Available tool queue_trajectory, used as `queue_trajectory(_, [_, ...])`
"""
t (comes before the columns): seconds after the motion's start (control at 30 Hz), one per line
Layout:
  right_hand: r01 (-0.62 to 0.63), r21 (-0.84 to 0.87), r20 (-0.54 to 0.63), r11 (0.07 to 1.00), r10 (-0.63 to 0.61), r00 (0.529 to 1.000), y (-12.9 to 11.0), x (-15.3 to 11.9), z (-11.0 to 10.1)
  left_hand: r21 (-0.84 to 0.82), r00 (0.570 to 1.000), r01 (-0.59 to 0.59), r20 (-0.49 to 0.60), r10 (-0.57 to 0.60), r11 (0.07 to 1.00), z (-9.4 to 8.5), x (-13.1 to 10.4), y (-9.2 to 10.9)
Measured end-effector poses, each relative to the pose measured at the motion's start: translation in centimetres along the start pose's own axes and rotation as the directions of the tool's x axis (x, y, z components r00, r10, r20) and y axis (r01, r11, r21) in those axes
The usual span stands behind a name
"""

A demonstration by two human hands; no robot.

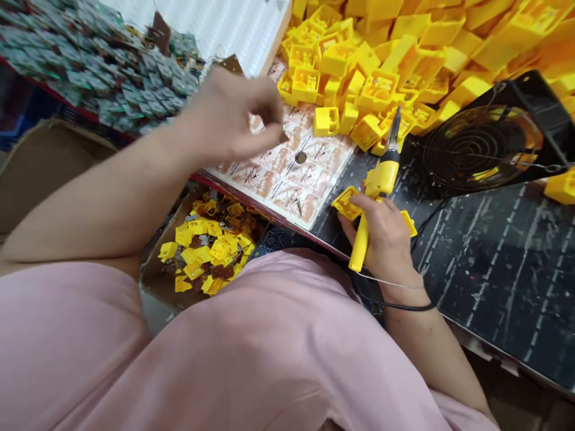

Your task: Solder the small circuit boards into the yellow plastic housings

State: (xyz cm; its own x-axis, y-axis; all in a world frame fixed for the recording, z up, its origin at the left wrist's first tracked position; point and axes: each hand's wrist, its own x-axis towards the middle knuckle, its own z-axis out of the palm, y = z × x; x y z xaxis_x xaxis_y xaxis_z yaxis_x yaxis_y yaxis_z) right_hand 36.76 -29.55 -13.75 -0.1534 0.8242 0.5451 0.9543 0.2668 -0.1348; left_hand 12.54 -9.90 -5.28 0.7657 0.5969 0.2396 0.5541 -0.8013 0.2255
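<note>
My right hand [389,233] is wrapped round a yellow soldering gun [384,176], whose metal tip points up and away toward the yellow housings. A thin wire trails from the handle's rear end. Beside the right fingertips is an open yellow housing [347,203]; whether they touch it is hard to tell. Another yellow piece [408,222] shows just past the knuckles. My left hand [229,117], blurred by motion, is raised over the patterned paper sheet [287,185]. Its thumb and fingers close together at a tiny dark bit, too small to name.
Yellow housings [377,90] are heaped at the back. A black fan [480,140] stands on the dark table [507,263] to the right. Many small circuit boards [135,84] lie at the left, beside a white ribbed panel [211,27]. Below the table edge, a carton holds yellow parts [211,245].
</note>
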Motion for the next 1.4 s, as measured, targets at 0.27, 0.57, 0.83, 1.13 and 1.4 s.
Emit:
queue_trajectory(0.27, [-0.025,0.223,0.135,0.975,-0.005,0.991,0.6,-2.5,-2.9,0.264,0.917,-0.36,0.276,0.287,0.895,6.0,-2.1,3.4])
queue_trajectory(0.57, [-0.011,0.206,0.102,0.978,-0.011,0.995,1.5,-4.0,-2.9,0.104,0.923,-0.31,0.272,0.273,0.945,3.9,-2.5,2.7])
queue_trajectory(0.83, [0.004,0.114,0.046,0.993,-0.009,0.999,1.4,-3.9,-2.7,0.128,0.896,-0.364,0.32,0.309,0.923,6.8,-2.6,3.4])
queue_trajectory(1.13, [0.009,0.132,-0.002,0.991,-0.009,1.0,0.3,-3.3,-1.8,-0.243,0.947,-0.23,0.168,0.274,0.943,7.1,-3.4,2.1])
queue_trajectory(1.4, [-0.13,0.224,-0.236,0.966,0.183,0.955,0.3,-4.6,-5.2,-0.365,0.969,-0.164,0.117,0.22,0.917,8.5,-1.5,5.9])
